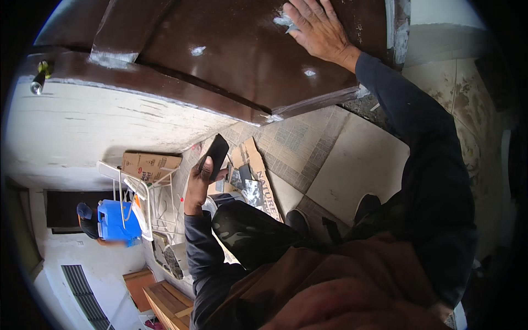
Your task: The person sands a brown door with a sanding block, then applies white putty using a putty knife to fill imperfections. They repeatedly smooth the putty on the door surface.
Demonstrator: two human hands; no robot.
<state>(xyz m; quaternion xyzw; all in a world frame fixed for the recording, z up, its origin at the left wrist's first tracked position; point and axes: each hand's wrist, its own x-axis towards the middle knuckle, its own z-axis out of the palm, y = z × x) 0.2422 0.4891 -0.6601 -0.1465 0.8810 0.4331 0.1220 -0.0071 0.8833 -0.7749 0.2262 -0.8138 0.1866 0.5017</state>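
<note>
The dark flat sheet (215, 153) is in the left hand (197, 190), thumb on one face and fingers behind, off the door and seen near its lower left corner; it looks light and thin, probably bendable and not fragile, perhaps rough rather than slippery; a pinch across its middle or along one long edge should suit it. The right hand (322, 30) lies flat with fingers slightly spread, holding nothing that shows, beside a smeared white patch (284, 21) toward the right edge of the door (247, 60); that brown, panelled surface looks stiff and fairly smooth, with more pale spots and whitened edges.

Below, the tiled floor (360, 157) carries torn cardboard (266, 187) with dark and mottled pieces on it; to the left stand a white metal frame (152, 201), a cardboard box (144, 164) and a blue container (114, 220), with another person (88, 227) beside it.
</note>
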